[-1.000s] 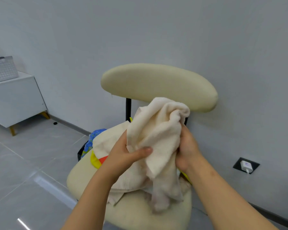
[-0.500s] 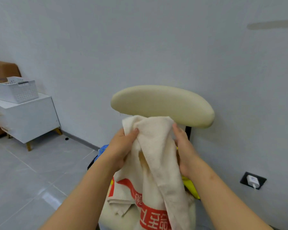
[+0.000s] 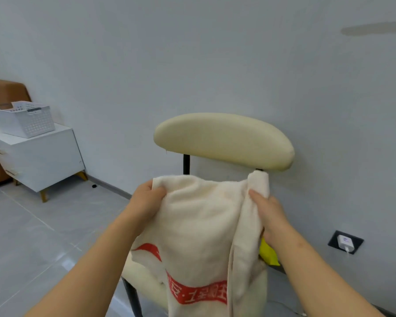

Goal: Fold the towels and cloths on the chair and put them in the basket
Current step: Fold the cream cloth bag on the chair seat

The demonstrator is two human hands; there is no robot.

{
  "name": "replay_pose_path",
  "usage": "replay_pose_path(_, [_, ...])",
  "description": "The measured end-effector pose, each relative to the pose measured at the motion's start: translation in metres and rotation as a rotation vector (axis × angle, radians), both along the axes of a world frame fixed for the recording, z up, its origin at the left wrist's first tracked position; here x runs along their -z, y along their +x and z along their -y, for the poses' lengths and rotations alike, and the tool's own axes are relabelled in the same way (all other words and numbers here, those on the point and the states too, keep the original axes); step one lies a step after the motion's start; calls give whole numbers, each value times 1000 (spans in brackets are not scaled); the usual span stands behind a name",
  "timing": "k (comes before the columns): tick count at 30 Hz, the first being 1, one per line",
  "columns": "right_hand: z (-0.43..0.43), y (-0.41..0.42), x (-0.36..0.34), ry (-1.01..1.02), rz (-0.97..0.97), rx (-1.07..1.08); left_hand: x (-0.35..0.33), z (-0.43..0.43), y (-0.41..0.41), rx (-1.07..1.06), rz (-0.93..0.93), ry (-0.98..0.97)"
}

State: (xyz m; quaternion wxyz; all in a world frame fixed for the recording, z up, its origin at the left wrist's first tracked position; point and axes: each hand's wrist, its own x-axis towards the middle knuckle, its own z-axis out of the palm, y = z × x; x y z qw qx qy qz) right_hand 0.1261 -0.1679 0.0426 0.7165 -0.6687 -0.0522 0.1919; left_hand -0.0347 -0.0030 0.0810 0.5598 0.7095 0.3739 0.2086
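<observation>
Cream terry cloth, soft and napped, makes up the one towel (image 3: 199, 225) held up in front of the chair (image 3: 224, 138); a red printed band crosses its lower part. The left hand (image 3: 146, 200) pinches its upper left corner, and the right hand (image 3: 269, 213) grips its bunched right edge. The chair has a padded, rounded cream backrest on black metal posts. One yellow cloth (image 3: 269, 255) lies on the seat. One white perforated plastic basket (image 3: 25, 120) sits on a white cabinet (image 3: 37, 156), well apart; its contents cannot be seen.
</observation>
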Motion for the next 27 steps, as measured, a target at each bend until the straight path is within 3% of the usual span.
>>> replay_pose_path(2, [0, 2, 25, -218, 92, -6, 22, -1, 4, 11, -86, 10])
replay_pose_path(4, [0, -2, 42, -308, 196, -40, 38, -1, 7, 80, -64, -87])
replay_pose_path(8, [-5, -19, 65, -395, 323, -279, 55, 3, 15, 105, -40, -197])
replay_pose_path(11, [-6, -30, 82, -631, 434, -424, 63, 13, 14, 101, -62, -215])
replay_pose_path(14, [-7, -31, 88, -694, 537, -407, 70, 17, 11, 104, -62, -248])
replay_pose_path(17, [-7, -27, 83, -720, 571, -256, 76, 14, 13, 49, -84, -226])
replay_pose_path(21, [0, -13, 83, -969, 431, -132, 80, 7, 16, 21, -150, -354])
replay_pose_path(24, [2, -13, 85, -905, 417, -152, 79, 8, 18, 42, -150, -305])
replay_pose_path(27, [-5, -13, 60, -602, 463, -88, 62, 8, 25, 81, 32, -298])
